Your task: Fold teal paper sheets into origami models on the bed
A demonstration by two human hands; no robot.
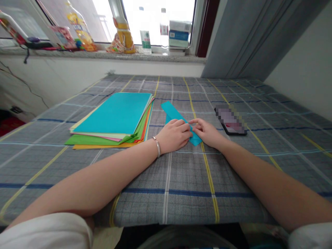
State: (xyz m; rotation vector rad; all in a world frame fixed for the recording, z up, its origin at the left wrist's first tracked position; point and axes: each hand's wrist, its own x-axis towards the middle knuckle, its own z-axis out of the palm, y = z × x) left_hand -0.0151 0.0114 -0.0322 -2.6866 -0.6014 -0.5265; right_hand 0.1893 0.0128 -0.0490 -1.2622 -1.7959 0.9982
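Note:
A folded piece of blue paper (174,111) lies slantwise on the checked cloth, in the middle of the table. My left hand (175,133), with a silver bangle at the wrist, rests over its middle, fingers bent and pressed on the paper. From the other side my right hand (206,133) holds the paper's right edge, thumb and forefinger close together on it. Both hands hide the middle of the folded piece; its upper left end and a lower corner stick out.
To the left lies a stack of coloured paper sheets (114,112), blue on top. A phone (230,124) with a blurred screen lies on the right. Bottles and boxes stand along the windowsill (103,56) behind the table, and a grey curtain (241,34) hangs at the back right.

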